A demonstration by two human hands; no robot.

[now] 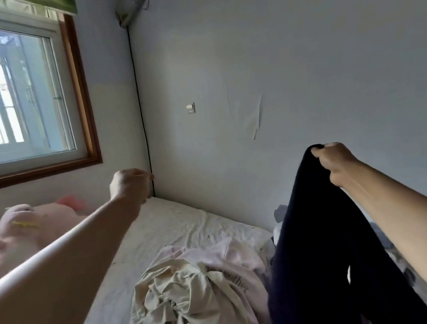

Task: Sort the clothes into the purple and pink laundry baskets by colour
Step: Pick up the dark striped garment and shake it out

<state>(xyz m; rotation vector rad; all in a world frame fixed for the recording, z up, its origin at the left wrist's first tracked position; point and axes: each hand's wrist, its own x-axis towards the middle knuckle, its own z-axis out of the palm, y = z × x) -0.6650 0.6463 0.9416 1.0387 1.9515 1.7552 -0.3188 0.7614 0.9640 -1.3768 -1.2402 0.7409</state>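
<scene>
A dark navy garment [325, 242] hangs long and limp from its top edge, which is bunched in the right hand [335, 161], raised above the bed [166, 223]. Its lower part drapes down over the bed's right side. Beside it on the sheet lies a crumpled cream garment [176, 296], touching a pale pink garment [232, 263] with printed lettering, both rumpled in one heap.

A bed [177, 222] with a pale rumpled sheet stood in the corner. A cream garment [176, 298] and pink top [235, 263] lay near; a pink plush toy [22, 238] far left.
</scene>
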